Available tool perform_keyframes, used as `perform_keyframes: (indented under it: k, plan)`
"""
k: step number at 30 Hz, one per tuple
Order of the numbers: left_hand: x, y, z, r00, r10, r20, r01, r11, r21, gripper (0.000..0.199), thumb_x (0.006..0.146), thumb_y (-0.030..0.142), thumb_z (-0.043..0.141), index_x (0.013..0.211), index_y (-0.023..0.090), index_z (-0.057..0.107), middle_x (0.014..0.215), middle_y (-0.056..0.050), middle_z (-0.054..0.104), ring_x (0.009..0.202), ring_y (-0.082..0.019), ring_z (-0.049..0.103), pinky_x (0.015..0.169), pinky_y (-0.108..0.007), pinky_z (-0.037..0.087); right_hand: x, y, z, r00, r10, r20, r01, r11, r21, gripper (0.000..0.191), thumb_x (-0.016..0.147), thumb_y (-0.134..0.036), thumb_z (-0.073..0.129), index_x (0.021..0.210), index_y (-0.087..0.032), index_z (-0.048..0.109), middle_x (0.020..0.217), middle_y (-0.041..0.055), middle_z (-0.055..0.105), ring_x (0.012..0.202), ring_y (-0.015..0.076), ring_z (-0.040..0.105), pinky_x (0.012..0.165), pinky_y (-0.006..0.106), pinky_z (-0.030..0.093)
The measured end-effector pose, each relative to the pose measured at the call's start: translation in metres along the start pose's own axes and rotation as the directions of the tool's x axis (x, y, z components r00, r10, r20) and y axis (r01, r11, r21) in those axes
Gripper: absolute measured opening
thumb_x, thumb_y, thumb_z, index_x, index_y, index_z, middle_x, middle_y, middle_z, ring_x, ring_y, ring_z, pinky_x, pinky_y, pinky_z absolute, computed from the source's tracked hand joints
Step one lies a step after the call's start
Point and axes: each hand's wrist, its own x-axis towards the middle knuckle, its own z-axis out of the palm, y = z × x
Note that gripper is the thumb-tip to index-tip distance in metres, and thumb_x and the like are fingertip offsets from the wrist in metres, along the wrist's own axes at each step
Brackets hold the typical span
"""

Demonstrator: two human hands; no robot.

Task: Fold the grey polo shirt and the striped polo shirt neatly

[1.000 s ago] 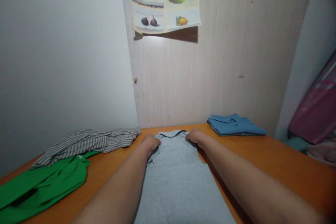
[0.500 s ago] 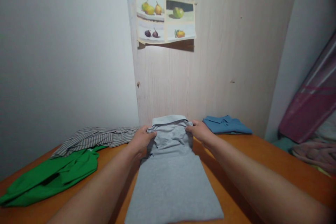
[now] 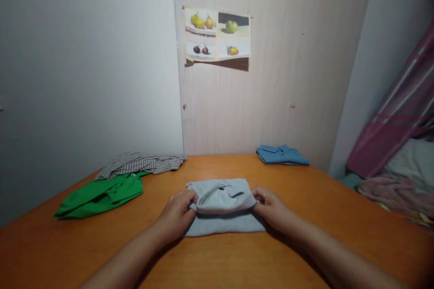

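Observation:
A light grey shirt [image 3: 224, 194] lies at the middle of the orange table [image 3: 210, 262], its collar part folded over toward me on top of the lower part. My left hand [image 3: 181, 210] pinches the left edge of the folded-over part, and my right hand [image 3: 269, 205] pinches its right edge. Both hands are closed on the grey cloth, just above the lower layer. That lower layer shows as a flat strip in front of the fold.
At the back left lie a striped garment [image 3: 145, 162] and, nearer, a crumpled green garment [image 3: 101, 196]. A folded blue shirt [image 3: 283, 156] rests at the back right. Bundled cloths [image 3: 396, 192] and a pink curtain [image 3: 383, 126] are at the far right.
Both hands have brought the collar end down toward me, so the long grey shirt is now doubled over. The view has shifted, and more of the table shows.

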Motion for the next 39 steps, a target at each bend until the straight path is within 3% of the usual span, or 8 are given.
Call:
perform_keyframes:
  k: [5, 11, 16, 20, 24, 27, 32, 39]
  plan:
    - [-0.018, -0.004, 0.000, 0.998, 0.056, 0.022, -0.059, 0.985, 0.164, 0.021, 0.076, 0.013, 0.049, 0.091, 0.021, 0.062, 0.095, -0.006, 0.066, 0.094, -0.023, 0.059, 0.084, -0.033, 0.044, -0.017, 0.010, -0.007, 0.997, -0.074, 0.036, 0.080, 0.977, -0.198, 0.016, 0.077, -0.020, 0.055, 0.086, -0.022, 0.068, 0.091, 0.0040, 0.071, 0.089, 0.0212, 0.062, 0.081, 0.031, 0.046]
    - [-0.012, -0.010, -0.001, 1.000, 0.012, 0.024, -0.012, 1.000, 0.000, 0.024, 0.070, 0.013, 0.046, 0.084, 0.020, 0.064, 0.088, -0.003, 0.067, 0.089, -0.021, 0.061, 0.083, -0.030, 0.045, -0.021, 0.009, -0.005, 0.999, -0.046, -0.009, 0.044, 0.988, -0.145, 0.020, 0.079, -0.023, 0.047, 0.083, -0.022, 0.067, 0.088, 0.0038, 0.071, 0.088, 0.0211, 0.063, 0.080, 0.030, 0.047]
    - [0.020, -0.022, -0.004, 0.986, -0.118, -0.117, 0.102, 0.986, -0.133, 0.013, 0.077, 0.024, 0.051, 0.077, 0.021, 0.063, 0.073, -0.002, 0.064, 0.074, -0.020, 0.060, 0.069, -0.028, 0.044, -0.019, 0.000, -0.006, 0.984, 0.041, -0.171, -0.058, 0.993, -0.099, 0.022, 0.088, -0.038, 0.049, 0.079, -0.021, 0.060, 0.074, 0.0022, 0.065, 0.075, 0.0199, 0.060, 0.066, 0.028, 0.045]
    - [0.059, -0.024, 0.006, 0.981, -0.126, -0.148, 0.105, 0.984, -0.143, 0.020, 0.079, 0.032, 0.059, 0.090, 0.020, 0.069, 0.095, -0.009, 0.072, 0.090, -0.024, 0.066, 0.079, -0.031, 0.047, -0.016, 0.003, -0.009, 0.963, 0.053, -0.263, -0.083, 0.991, -0.105, 0.031, 0.093, -0.046, 0.045, 0.075, -0.022, 0.055, 0.067, 0.0008, 0.061, 0.068, 0.0189, 0.057, 0.062, 0.028, 0.041]
    - [0.091, -0.017, 0.019, 0.988, -0.157, -0.003, 0.157, 0.986, -0.052, 0.037, 0.075, 0.036, 0.065, 0.107, 0.018, 0.070, 0.127, -0.017, 0.068, 0.114, -0.029, 0.062, 0.095, -0.034, 0.044, -0.015, 0.009, -0.015, 0.956, 0.041, -0.290, -0.128, 0.950, -0.285, 0.033, 0.094, -0.048, 0.042, 0.079, -0.023, 0.057, 0.074, 0.0023, 0.066, 0.072, 0.0201, 0.060, 0.066, 0.029, 0.040]
    - [0.102, -0.013, 0.021, 0.979, -0.173, 0.109, 0.174, 0.985, 0.000, 0.034, 0.068, 0.036, 0.071, 0.097, 0.019, 0.073, 0.113, -0.015, 0.073, 0.102, -0.030, 0.066, 0.087, -0.034, 0.046, -0.014, 0.010, -0.018, 0.954, 0.055, -0.294, -0.168, 0.911, -0.376, 0.034, 0.096, -0.047, 0.038, 0.080, -0.023, 0.056, 0.077, 0.0031, 0.068, 0.073, 0.0204, 0.062, 0.067, 0.029, 0.039]
    - [0.096, -0.016, 0.008, 0.964, -0.236, 0.125, 0.220, 0.967, 0.127, 0.021, 0.065, 0.041, 0.073, 0.072, 0.021, 0.070, 0.073, -0.006, 0.071, 0.071, -0.025, 0.062, 0.069, -0.031, 0.041, -0.014, 0.009, -0.019, 0.955, 0.052, -0.291, -0.181, 0.881, -0.437, 0.034, 0.097, -0.046, 0.037, 0.080, -0.024, 0.057, 0.074, 0.0029, 0.067, 0.072, 0.0202, 0.063, 0.065, 0.028, 0.037]
    - [0.048, -0.049, -0.024, 0.929, -0.362, -0.078, 0.362, 0.844, 0.395, 0.023, 0.078, 0.045, 0.059, 0.072, 0.022, 0.056, 0.074, -0.005, 0.064, 0.068, -0.023, 0.057, 0.060, -0.028, 0.030, -0.016, 0.007, -0.020, 0.959, 0.047, -0.278, -0.171, 0.882, -0.439, 0.031, 0.096, -0.043, 0.039, 0.080, -0.024, 0.057, 0.074, 0.0029, 0.068, 0.071, 0.0201, 0.062, 0.064, 0.028, 0.035]
